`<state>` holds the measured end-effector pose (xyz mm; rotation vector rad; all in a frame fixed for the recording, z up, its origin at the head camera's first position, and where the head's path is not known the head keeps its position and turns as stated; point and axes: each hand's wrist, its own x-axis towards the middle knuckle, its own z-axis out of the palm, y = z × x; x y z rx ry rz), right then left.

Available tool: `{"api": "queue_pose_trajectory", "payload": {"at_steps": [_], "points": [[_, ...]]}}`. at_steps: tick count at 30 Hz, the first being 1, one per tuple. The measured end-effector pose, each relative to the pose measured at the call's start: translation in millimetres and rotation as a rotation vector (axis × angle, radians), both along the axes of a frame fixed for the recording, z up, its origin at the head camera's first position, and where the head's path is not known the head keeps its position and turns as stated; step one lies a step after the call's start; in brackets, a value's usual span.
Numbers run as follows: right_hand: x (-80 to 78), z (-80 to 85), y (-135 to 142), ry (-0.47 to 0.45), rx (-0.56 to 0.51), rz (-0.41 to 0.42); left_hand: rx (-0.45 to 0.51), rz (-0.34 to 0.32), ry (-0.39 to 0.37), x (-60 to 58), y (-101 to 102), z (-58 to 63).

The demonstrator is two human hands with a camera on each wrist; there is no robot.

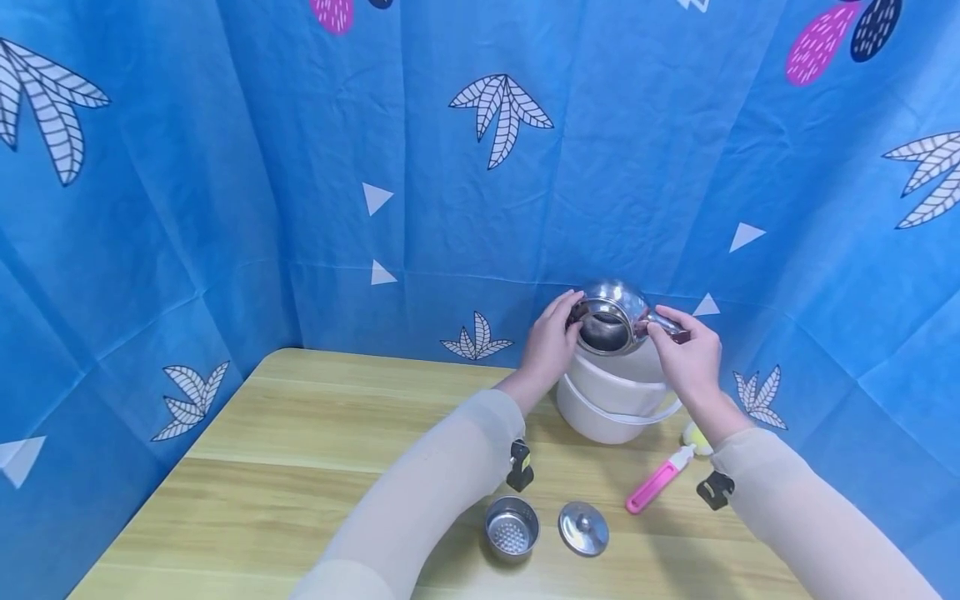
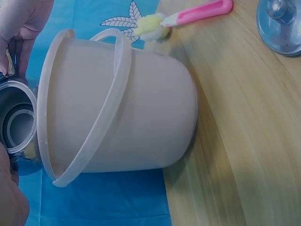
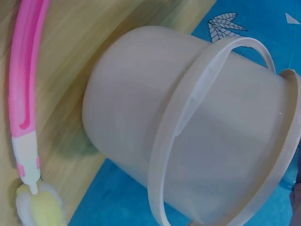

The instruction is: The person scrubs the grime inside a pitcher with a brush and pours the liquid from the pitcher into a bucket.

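Observation:
A shiny metal teapot [image 1: 617, 293] is tilted over the mouth of a white bucket [image 1: 600, 417], its round opening facing me. My left hand [image 1: 551, 343] grips the left side of the pot's body. On the right, my right hand [image 1: 692, 357] holds the side handle [image 1: 667, 323] between thumb and fingers. The left wrist view shows the teapot's open rim [image 2: 34, 113] just beyond the bucket's edge, with part of each hand around it. In the right wrist view the bucket [image 3: 141, 94] fills the middle, and the teapot is almost wholly out of frame.
A perforated metal strainer cup [image 1: 512, 528] and a metal lid [image 1: 583, 528] lie on the wooden table [image 1: 337, 433] in front. A pink-handled sponge brush [image 1: 656, 487] lies right of the bucket. Blue patterned curtain [image 1: 480, 225] hangs behind and at both sides.

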<state>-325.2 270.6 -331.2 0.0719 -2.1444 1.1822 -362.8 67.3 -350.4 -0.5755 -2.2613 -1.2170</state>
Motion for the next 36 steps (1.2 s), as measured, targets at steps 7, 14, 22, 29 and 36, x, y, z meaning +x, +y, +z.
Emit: {"api": "queue_pose_trajectory", "payload": {"at_steps": [7,14,22,29,36], "points": [[0.6,-6.6,1.8,0.071,0.005,0.022,-0.016,0.015,0.032,0.6,-0.6,-1.7],[-1.1,-10.9,1.7,0.182,0.033,0.037,0.004,0.013,0.055,2.8,-1.2,-0.2],[-0.4,-13.6,1.7,0.279,0.077,0.051,-0.026,0.026,0.117,2.7,-2.1,-2.0],[1.3,-14.0,0.9,0.373,0.121,0.073,0.022,0.014,0.133,3.4,-1.2,-1.1],[-0.4,-17.5,4.5,0.457,0.203,0.050,0.027,0.013,0.168,0.5,-1.6,-3.4]]}}
